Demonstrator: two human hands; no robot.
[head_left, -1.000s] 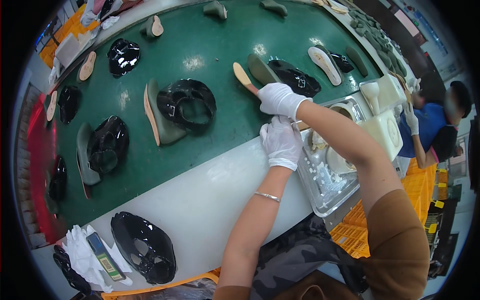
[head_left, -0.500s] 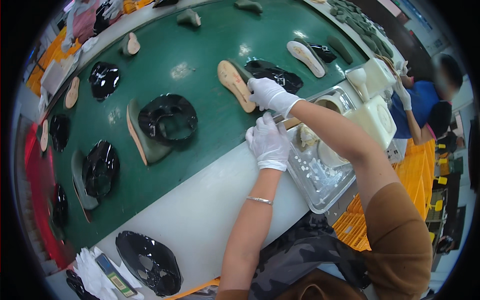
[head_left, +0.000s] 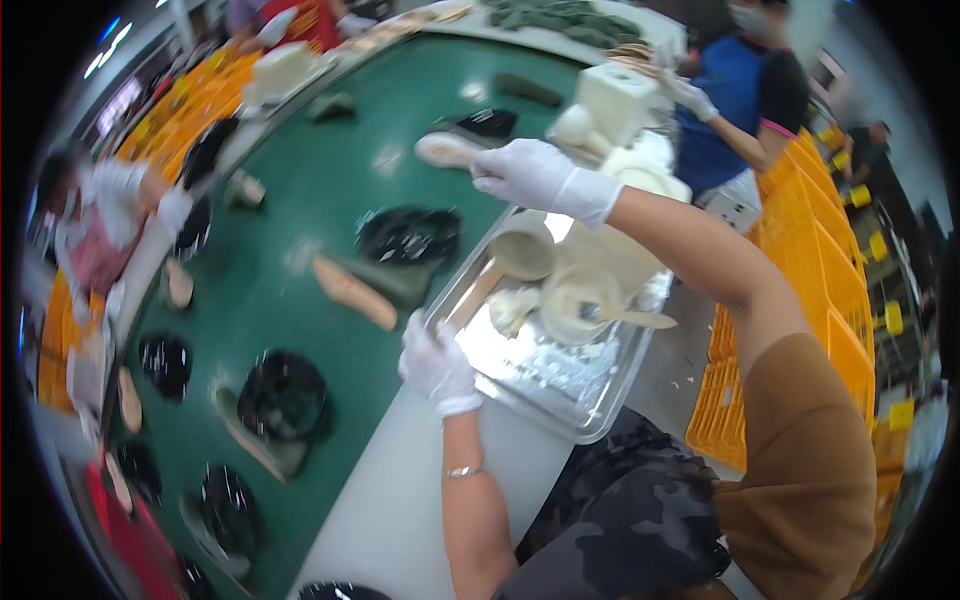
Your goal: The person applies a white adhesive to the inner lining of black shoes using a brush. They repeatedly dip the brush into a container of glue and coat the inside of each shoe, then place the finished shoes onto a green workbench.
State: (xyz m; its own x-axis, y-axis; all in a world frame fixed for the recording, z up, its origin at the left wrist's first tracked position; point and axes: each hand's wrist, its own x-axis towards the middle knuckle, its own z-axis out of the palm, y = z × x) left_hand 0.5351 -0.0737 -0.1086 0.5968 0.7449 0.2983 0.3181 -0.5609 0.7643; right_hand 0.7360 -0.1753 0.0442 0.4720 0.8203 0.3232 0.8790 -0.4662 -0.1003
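Observation:
My right hand (head_left: 535,182), in a white glove, reaches over the green work surface, its fingers closed at the heel end of a shoe last with a white insole (head_left: 447,150). A black glossy upper (head_left: 487,122) lies against that last. My gloved left hand (head_left: 440,366) is at the near-left edge of a metal tray (head_left: 590,428), fingers curled at the rim. Just beyond it lies a green last with a tan insole (head_left: 355,292), beside another black upper (head_left: 408,236). In the tray stand a cup (head_left: 523,250) and a tub of pale paste (head_left: 572,308).
More lasts and black uppers, such as this upper (head_left: 283,395), lie along the green surface (head_left: 330,210). White containers (head_left: 615,100) stand past the tray. A co-worker in blue (head_left: 735,85) works at the far right, another (head_left: 110,210) at the left. Orange crates (head_left: 800,320) are stacked at right.
The view has turned to the right. My right hand has left the tan-insoled last and moved out to the white-insoled one. My left hand stays by the tray's edge.

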